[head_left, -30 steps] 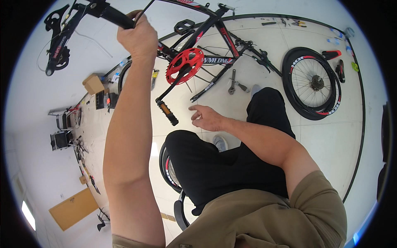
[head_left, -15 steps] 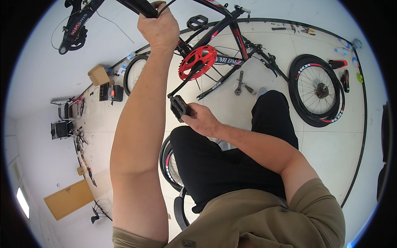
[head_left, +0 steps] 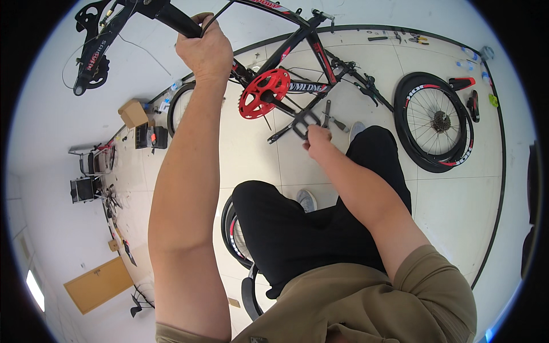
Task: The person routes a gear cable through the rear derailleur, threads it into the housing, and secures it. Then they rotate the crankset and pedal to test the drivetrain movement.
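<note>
Your left hand curls its fingers round a thick black bicycle tube, above and left of the red, round, toothed chainring. The dark, rectangular, open-centred pedal sits at the chainring's lower right, your right hand gripping its near edge, fingers curled.

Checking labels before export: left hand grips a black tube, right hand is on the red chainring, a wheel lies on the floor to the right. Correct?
One error: the right hand is on the dark pedal, not the red chainring, as the head view shows. The rest holds.
</note>
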`<state>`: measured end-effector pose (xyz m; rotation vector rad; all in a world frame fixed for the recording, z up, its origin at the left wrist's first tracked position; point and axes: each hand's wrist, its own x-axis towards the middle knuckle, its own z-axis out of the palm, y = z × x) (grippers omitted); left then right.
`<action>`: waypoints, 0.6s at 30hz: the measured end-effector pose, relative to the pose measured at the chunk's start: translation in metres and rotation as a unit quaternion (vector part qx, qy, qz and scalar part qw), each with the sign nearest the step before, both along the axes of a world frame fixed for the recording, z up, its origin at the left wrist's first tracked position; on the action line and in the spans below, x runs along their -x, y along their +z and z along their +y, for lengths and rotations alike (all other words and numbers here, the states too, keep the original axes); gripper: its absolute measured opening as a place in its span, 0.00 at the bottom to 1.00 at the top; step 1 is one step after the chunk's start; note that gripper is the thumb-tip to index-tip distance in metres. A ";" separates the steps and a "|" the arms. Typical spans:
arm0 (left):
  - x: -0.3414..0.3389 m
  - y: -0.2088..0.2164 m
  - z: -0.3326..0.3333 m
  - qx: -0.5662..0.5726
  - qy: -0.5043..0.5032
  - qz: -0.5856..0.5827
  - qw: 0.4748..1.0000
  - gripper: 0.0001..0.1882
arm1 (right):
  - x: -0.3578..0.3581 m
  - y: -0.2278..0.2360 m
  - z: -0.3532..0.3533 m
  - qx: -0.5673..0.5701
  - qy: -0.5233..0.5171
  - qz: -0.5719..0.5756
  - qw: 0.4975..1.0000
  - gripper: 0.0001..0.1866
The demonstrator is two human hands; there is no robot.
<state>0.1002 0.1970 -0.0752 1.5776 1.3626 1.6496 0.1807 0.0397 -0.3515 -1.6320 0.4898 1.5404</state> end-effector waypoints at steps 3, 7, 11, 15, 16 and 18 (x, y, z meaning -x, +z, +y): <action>-0.012 0.002 0.003 -0.011 -0.014 0.004 1.000 0.07 | -0.030 -0.031 0.028 -0.003 -0.081 -0.024 0.996 0.09; 0.002 -0.002 0.000 -0.012 -0.005 0.000 1.000 0.07 | -0.063 0.052 0.038 -0.130 -0.127 -0.079 0.980 0.09; -0.007 0.000 0.003 -0.011 -0.002 0.018 1.000 0.07 | -0.098 0.094 0.042 -0.360 -0.128 -0.137 0.914 0.13; -0.006 0.000 0.002 -0.017 -0.008 -0.009 1.000 0.06 | -0.065 0.155 0.006 -0.549 -0.035 -0.246 0.798 0.24; -0.002 0.002 0.000 -0.017 -0.011 -0.011 1.000 0.06 | -0.053 0.168 -0.012 -0.580 0.039 -0.279 0.765 0.28; -0.004 0.001 -0.003 -0.007 -0.026 -0.027 0.999 0.06 | -0.036 0.166 -0.044 -0.659 0.156 -0.405 0.615 0.27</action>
